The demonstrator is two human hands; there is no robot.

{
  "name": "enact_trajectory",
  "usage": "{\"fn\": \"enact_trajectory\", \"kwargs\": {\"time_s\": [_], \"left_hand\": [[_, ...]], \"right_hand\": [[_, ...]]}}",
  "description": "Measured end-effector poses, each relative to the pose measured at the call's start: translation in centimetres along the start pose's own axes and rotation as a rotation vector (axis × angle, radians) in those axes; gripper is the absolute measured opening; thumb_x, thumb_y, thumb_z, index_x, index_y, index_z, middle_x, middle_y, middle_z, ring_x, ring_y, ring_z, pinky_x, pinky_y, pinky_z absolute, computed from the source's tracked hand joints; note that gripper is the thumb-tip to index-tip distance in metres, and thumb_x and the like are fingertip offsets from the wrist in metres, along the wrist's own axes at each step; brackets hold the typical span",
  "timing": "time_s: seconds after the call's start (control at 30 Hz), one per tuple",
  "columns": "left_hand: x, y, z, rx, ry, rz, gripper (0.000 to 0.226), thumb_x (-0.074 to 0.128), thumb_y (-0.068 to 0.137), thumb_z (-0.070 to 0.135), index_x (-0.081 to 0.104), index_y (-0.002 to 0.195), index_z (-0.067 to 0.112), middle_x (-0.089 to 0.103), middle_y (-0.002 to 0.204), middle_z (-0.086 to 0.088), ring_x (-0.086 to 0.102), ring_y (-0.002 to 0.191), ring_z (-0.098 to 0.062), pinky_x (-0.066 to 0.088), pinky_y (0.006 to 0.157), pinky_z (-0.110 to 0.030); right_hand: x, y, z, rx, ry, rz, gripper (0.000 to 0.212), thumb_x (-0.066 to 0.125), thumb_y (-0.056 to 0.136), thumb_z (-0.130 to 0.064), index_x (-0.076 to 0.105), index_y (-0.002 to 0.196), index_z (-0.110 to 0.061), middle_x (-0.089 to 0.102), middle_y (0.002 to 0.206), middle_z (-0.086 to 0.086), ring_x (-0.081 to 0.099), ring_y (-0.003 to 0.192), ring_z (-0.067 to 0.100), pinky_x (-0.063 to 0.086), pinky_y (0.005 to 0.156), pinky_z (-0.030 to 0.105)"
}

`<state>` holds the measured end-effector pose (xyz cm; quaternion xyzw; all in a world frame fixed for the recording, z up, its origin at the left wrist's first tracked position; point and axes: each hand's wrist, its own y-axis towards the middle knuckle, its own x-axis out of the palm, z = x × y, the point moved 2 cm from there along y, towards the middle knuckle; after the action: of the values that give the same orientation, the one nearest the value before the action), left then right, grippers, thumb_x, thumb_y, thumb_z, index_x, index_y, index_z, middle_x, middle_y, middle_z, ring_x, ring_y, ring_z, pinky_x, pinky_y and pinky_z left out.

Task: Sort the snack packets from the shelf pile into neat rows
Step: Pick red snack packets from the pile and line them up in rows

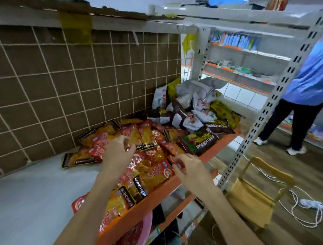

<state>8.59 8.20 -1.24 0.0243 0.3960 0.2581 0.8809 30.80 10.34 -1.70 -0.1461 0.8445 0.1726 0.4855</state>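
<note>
Both hands over the red-orange snack packets [150, 141] piled mid-frame on the shelf [30, 200]. Left hand [117, 152] curls its fingers onto a packet in the pile; right hand [191, 167] pinches a small red packet [178, 161] at the shelf's orange front edge. White and dark bags [191, 109] heaped upper right of the pile; a person in blue [311, 77] stands at right edge.

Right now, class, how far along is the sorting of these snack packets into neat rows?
Early. Done: nothing looks lined up; the red and yellow packets lie jumbled on the shelf. In hand: the left hand reaches into that pile, and the right hand pinches a small red packet. Left: the whole heap, plus the white packets and dark packets behind.
</note>
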Motion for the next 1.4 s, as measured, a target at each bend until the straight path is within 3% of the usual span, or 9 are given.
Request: {"fn": "enact_trajectory", "kwargs": {"time_s": [0.1, 0.23, 0.4, 0.53, 0.7, 0.93, 1.1, 1.27, 1.4], "left_hand": [[0.4, 1.8, -0.3, -0.041, 0.052, 0.001, 0.019, 0.060, 0.089, 0.025, 0.063, 0.100, 0.010, 0.061, 0.092, -0.001, 0.055, 0.084, -0.016, 0.038, 0.071, -0.025], [0.8, 2.9, -0.7, -0.117, 0.090, 0.014, 0.021, 0.061, 0.089, 0.029, 0.064, 0.101, 0.011, 0.064, 0.096, -0.002, 0.059, 0.082, -0.017, 0.048, 0.074, -0.031], [1.1, 4.0, -0.7, -0.181, 0.179, 0.057, 0.027, 0.061, 0.088, 0.030, 0.066, 0.107, 0.010, 0.066, 0.101, -0.004, 0.060, 0.093, -0.020, 0.048, 0.081, -0.032], [2.6, 5.4, -0.4, -0.318, 0.401, 0.017, 0.044, 0.049, 0.091, 0.048, 0.062, 0.113, 0.012, 0.062, 0.112, -0.007, 0.056, 0.109, -0.026, 0.046, 0.090, -0.039], [5.4, 6.3, -0.2, -0.532, 0.547, -0.029, 0.071, 0.035, 0.090, 0.064, 0.049, 0.126, 0.004, 0.044, 0.134, -0.019, 0.038, 0.127, -0.038, 0.036, 0.101, -0.048], [6.0, 7.7, -0.6, -0.732, 0.336, 0.022, 0.080, 0.057, 0.079, 0.064, 0.047, 0.129, 0.003, 0.049, 0.132, -0.015, 0.043, 0.124, -0.037, 0.033, 0.105, -0.052], [6.2, 7.5, 0.5, -0.818, 0.332, 0.066, 0.075, 0.058, 0.083, 0.057, 0.042, 0.133, 0.004, 0.043, 0.139, -0.016, 0.034, 0.131, -0.038, 0.022, 0.108, -0.052], [6.8, 6.0, 2.5, -0.779, 0.195, 0.277, 0.066, 0.055, 0.089, 0.048, 0.036, 0.135, 0.004, 0.055, 0.126, -0.011, 0.044, 0.125, -0.032, 0.017, 0.111, -0.051], [6.8, 5.6, 4.0, -0.675, -0.033, 0.398, 0.051, 0.059, 0.091, 0.029, 0.041, 0.131, 0.004, 0.057, 0.114, -0.008, 0.056, 0.109, -0.026, 0.040, 0.096, -0.035]], "right_hand": [[0.2, 3.6, 0.3, -0.037, 0.017, -0.012, 0.026, 0.051, 0.095, -0.033, 0.060, 0.117, -0.021, 0.060, 0.112, -0.005, 0.052, 0.106, 0.015, 0.047, 0.089, 0.032], [0.8, 8.0, 0.6, -0.136, 0.054, -0.034, 0.028, 0.052, 0.094, -0.033, 0.061, 0.118, -0.020, 0.060, 0.113, -0.005, 0.055, 0.104, 0.016, 0.048, 0.086, 0.030], [2.1, 13.5, 0.5, -0.275, 0.100, -0.062, 0.030, 0.055, 0.094, -0.030, 0.060, 0.117, -0.013, 0.056, 0.118, 0.001, 0.055, 0.107, 0.020, 0.044, 0.086, 0.027], [3.9, 17.3, 0.9, -0.277, 0.008, -0.142, 0.056, 0.050, 0.092, -0.051, 0.052, 0.128, -0.008, 0.047, 0.128, 0.006, 0.037, 0.124, 0.024, 0.035, 0.100, 0.031], [6.3, 18.8, 1.5, -0.305, -0.056, -0.228, 0.073, 0.045, 0.084, -0.070, 0.053, 0.127, -0.012, 0.037, 0.132, 0.006, 0.030, 0.127, 0.026, 0.035, 0.102, 0.038], [6.6, 20.0, 1.5, -0.242, 0.129, -0.323, 0.058, 0.060, 0.083, -0.054, 0.054, 0.126, -0.016, 0.033, 0.139, 0.003, 0.022, 0.133, 0.028, 0.025, 0.106, 0.037], [6.5, 20.0, 1.6, -0.216, 0.185, -0.337, 0.053, 0.064, 0.083, -0.048, 0.052, 0.124, -0.018, 0.034, 0.141, 0.004, 0.024, 0.134, 0.029, 0.022, 0.108, 0.039], [6.1, 19.3, 1.6, -0.275, 0.360, -0.250, 0.043, 0.069, 0.082, -0.038, 0.052, 0.115, -0.016, 0.056, 0.116, 0.001, 0.047, 0.115, 0.022, 0.036, 0.099, 0.036], [5.5, 19.4, 1.9, -0.249, 0.640, -0.357, 0.038, 0.071, 0.083, -0.035, 0.045, 0.108, -0.022, 0.057, 0.101, -0.006, 0.058, 0.098, 0.014, 0.048, 0.080, 0.028]]}}
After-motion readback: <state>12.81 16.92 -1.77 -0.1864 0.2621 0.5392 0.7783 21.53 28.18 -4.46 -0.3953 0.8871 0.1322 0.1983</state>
